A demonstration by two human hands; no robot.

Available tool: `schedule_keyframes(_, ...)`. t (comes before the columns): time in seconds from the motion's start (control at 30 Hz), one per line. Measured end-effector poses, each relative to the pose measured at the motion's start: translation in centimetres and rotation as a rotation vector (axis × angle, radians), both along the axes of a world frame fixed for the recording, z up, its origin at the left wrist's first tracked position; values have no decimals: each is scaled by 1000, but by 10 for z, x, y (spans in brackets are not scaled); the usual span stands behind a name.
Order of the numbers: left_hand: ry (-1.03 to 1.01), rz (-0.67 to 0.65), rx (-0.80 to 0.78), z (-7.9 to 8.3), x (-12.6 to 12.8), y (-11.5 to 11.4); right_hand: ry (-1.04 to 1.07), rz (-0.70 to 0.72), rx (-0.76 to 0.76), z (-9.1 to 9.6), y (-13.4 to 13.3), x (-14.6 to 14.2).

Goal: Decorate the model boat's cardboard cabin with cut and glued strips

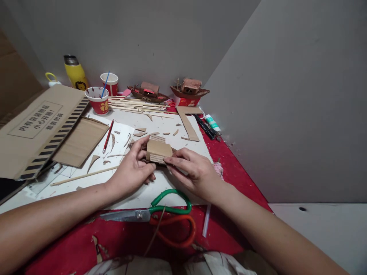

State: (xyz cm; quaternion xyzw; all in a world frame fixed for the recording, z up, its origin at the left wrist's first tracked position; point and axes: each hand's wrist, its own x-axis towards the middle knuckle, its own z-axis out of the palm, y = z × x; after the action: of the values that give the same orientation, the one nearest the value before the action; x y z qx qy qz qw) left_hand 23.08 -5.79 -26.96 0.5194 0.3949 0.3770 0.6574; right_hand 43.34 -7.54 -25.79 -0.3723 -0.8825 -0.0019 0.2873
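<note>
My left hand (134, 168) and my right hand (192, 170) both grip a small stack of cardboard pieces (158, 150) held just above the white work sheet (160, 124). The left fingers curl round its left side, with the thumb on the near edge. From the right, my other hand pinches the stack's near corner between thumb and forefinger. Cardboard scraps (139, 133) lie scattered behind the stack.
Scissors with green and orange handles (160, 214) lie on the red cloth (120, 238) near me. A large cardboard box flap (37, 130), a red pencil (108, 135), two paper cups (99, 100), wooden sticks (137, 104), two model boats (189, 89), a yellow bottle (75, 74) and a glue tube (212, 123) surround the sheet.
</note>
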Motion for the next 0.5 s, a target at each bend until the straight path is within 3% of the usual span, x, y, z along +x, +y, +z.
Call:
schedule_keyframes(0.3,-8,20,-26,-1,5,0,29,0,-61,-2,0,2)
schedule_keyframes(0.5,-15,16,-23,-4,6,0,-3,-7,-19,-2,-1,1)
